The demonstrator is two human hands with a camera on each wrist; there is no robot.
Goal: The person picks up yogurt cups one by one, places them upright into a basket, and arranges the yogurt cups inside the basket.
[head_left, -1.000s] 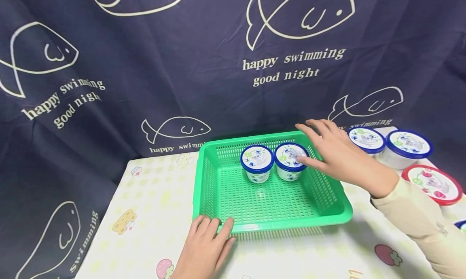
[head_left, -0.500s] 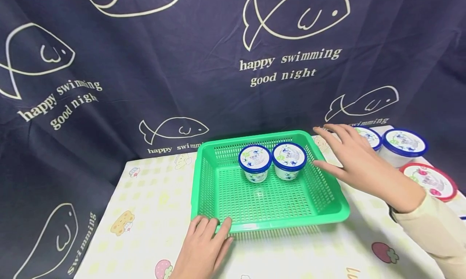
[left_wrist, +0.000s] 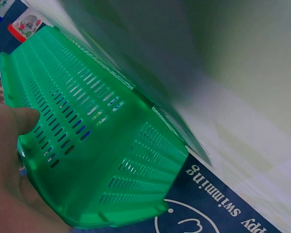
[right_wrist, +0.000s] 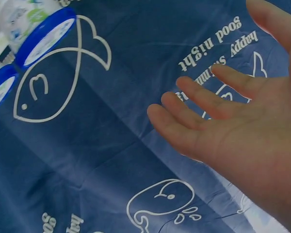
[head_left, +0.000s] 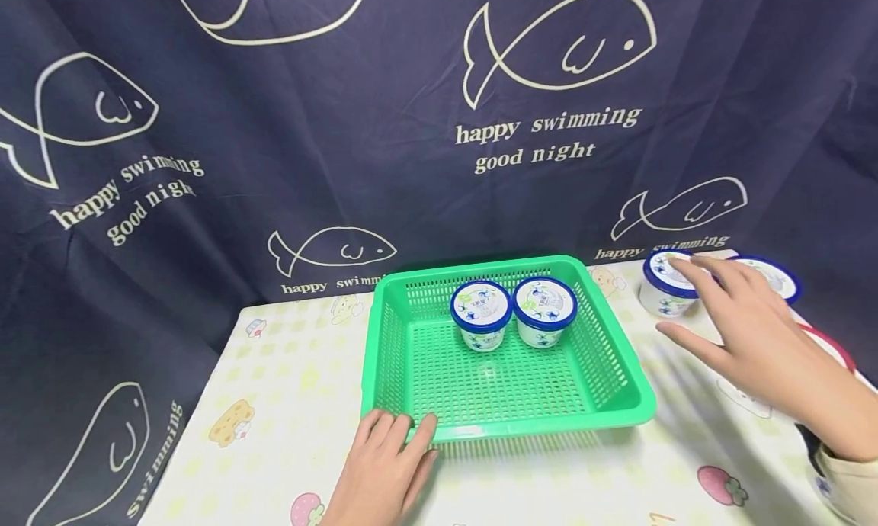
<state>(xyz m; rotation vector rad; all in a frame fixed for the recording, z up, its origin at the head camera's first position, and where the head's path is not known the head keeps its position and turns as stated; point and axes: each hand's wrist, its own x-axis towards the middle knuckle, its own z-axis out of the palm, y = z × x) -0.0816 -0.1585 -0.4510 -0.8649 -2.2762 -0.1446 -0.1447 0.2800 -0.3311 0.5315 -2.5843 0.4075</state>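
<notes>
A green plastic basket (head_left: 507,431) stands on the table with two blue-lidded tubs, the left one (head_left: 482,306) touching or nearly touching the right one (head_left: 545,303), both upright. My left hand (head_left: 384,465) grips the basket's near left rim, fingers over it; in the left wrist view the thumb (left_wrist: 26,120) lies on the outer wall. My right hand (head_left: 754,335), fingers spread and holding nothing, hovers by a blue-lidded tub (head_left: 665,290) right of the basket. The right wrist view shows the bare palm (right_wrist: 247,131) and that tub (right_wrist: 43,34) apart from it.
Behind the right hand are another blue-lidded tub (head_left: 771,274) and a red-lidded tub (head_left: 833,348), both partly hidden. A dark blue curtain (head_left: 411,129) with white fish drawings hangs behind the table. The patterned tablecloth (head_left: 274,373) covers the table.
My right hand has moved right, from over the basket's right tub to beside the blue-lidded tub outside. My left hand stays on the rim, and the basket's tubs have not moved.
</notes>
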